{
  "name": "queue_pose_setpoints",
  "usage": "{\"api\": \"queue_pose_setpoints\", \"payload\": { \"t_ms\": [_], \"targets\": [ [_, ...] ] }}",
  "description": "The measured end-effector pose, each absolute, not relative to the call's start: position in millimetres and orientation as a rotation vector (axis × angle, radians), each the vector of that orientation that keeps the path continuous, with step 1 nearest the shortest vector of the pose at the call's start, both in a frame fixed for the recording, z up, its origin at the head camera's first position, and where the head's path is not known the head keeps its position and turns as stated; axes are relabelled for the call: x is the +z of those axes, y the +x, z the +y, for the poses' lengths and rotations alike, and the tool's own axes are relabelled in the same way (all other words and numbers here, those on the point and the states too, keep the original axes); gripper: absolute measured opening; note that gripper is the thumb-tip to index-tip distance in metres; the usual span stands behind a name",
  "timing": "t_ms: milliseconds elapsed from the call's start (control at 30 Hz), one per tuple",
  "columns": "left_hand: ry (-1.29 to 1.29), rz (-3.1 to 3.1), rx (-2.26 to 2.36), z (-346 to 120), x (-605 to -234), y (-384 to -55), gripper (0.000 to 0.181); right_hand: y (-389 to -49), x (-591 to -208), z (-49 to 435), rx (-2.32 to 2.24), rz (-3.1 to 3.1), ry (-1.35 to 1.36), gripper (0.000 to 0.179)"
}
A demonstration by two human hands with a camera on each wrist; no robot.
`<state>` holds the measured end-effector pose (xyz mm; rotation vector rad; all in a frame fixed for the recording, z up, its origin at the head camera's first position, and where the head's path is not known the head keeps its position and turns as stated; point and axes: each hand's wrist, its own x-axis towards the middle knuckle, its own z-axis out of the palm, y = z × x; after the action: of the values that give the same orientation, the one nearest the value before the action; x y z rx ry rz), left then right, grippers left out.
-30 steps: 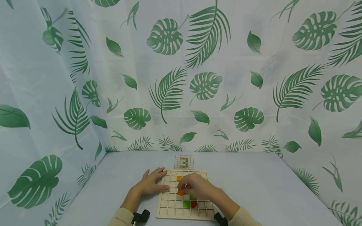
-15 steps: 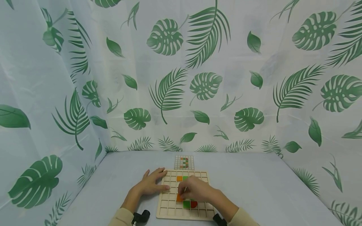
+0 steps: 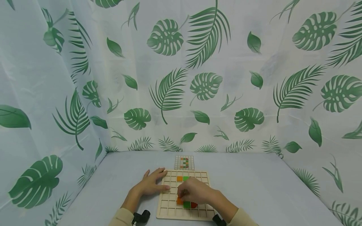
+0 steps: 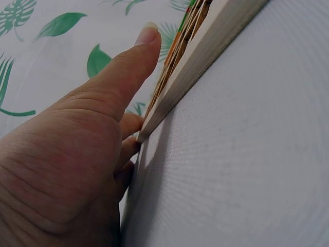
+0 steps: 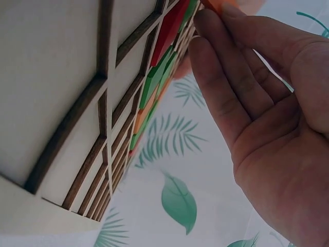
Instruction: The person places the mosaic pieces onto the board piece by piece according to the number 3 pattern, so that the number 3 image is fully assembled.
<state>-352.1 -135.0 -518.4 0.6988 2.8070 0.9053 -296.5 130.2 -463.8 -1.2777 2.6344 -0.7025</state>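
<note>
My right hand (image 3: 195, 190) pinches an orange square tile (image 3: 179, 201) between thumb and fingers, over the wooden grid board (image 3: 169, 213). In the right wrist view this orange tile (image 5: 220, 6) is partly cut off at the top edge. Just right of it on the board are a green tile (image 3: 186, 205) and a red tile (image 3: 194, 205) with a rounded side. Another orange tile (image 3: 179, 178) and a green tile (image 3: 185, 178) sit in a far row. My left hand (image 3: 151, 183) rests at the board's left edge, fingers extended. The right hand hides the board's middle cells.
A small printed card (image 3: 184, 162) with a coloured grid pattern lies just beyond the board. The table (image 3: 249, 182) has a pale cover, and a leaf-printed curtain (image 3: 175, 94) hangs behind and beside it. Black devices (image 3: 141, 216) sit at both wrists.
My right hand has moved the orange tile toward the near side, down to the cell left of the near green tile. The left hand stays at the board's edge.
</note>
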Motion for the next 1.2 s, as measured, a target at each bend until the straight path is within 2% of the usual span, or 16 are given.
{"api": "queue_pose_setpoints", "payload": {
  "t_ms": [900,1200],
  "targets": [
    [0.727,2.805,0.898,-133.5,-520.1,-353.1,0.089,-293.4,-466.1,128.7,-0.571,2.63,-1.343,0.006],
    [0.739,2.809,0.892,-135.0,-519.9,-354.3,0.089,-293.8,-466.8,128.7,-0.45,2.627,-1.327,0.016]
  ]
}}
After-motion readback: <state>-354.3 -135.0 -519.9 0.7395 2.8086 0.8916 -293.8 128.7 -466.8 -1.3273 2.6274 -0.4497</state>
